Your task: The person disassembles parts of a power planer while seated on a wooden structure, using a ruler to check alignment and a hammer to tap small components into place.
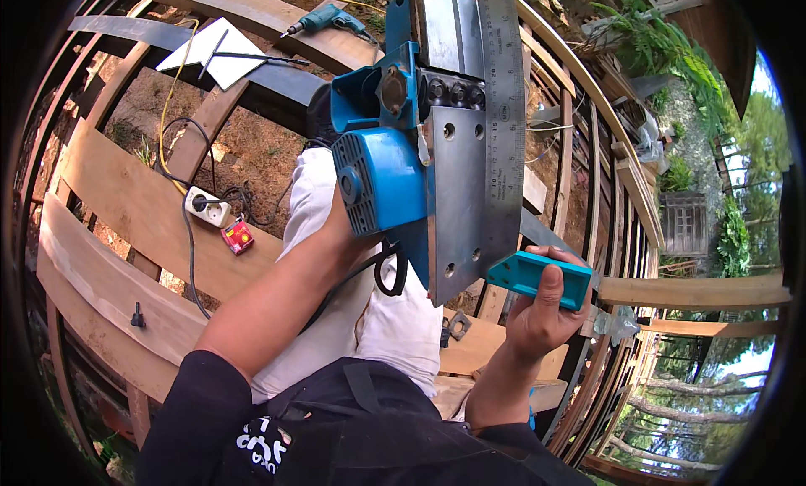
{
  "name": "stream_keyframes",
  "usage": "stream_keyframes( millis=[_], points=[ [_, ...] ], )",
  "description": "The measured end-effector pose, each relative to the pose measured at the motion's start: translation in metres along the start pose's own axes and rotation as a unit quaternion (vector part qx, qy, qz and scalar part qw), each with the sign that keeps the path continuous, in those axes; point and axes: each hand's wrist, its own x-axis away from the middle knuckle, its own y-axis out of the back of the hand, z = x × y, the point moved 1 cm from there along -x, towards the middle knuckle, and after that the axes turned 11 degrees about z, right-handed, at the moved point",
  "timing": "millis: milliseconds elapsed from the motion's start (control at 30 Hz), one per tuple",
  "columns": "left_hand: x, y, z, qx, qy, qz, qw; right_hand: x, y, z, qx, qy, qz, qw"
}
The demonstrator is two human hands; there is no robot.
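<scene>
A blue electric hand planer [382, 179] is tipped up above my lap, its flat grey metal sole turned to the right. My left hand [344, 225] reaches up behind the planer's motor housing, which hides its fingers. In my right hand [546, 309] is a try square [537, 276] with a teal handle, thumb pressed on the handle's face. Its long steel ruled blade [505, 108] stands upright along the planer's sole. The bolted cutter block [453, 91] shows between the two sole plates. A black cord [336, 288] hangs below the planer.
Wooden boards [126, 200] lie across a slatted frame over the ground. At the left are a white socket block [206, 207], a small red box [238, 237] and a dark bolt-like knob [138, 315]. Farther off lie a teal drill [332, 21] and a white sheet [220, 56] with pencil-like sticks.
</scene>
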Motion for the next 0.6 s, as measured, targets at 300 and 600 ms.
stream_keyframes(
  millis=[300,600],
  points=[
    [-0.001,0.003,0.0,0.028,-0.008,0.008,1.0,0.005,-0.007,-0.016,-0.013,-0.052,0.04,0.998],
    [-0.001,-0.002,-0.001,0.077,-0.004,-0.045,0.996,0.005,-0.001,-0.022,-0.015,-0.077,0.031,0.996]
  ],
)
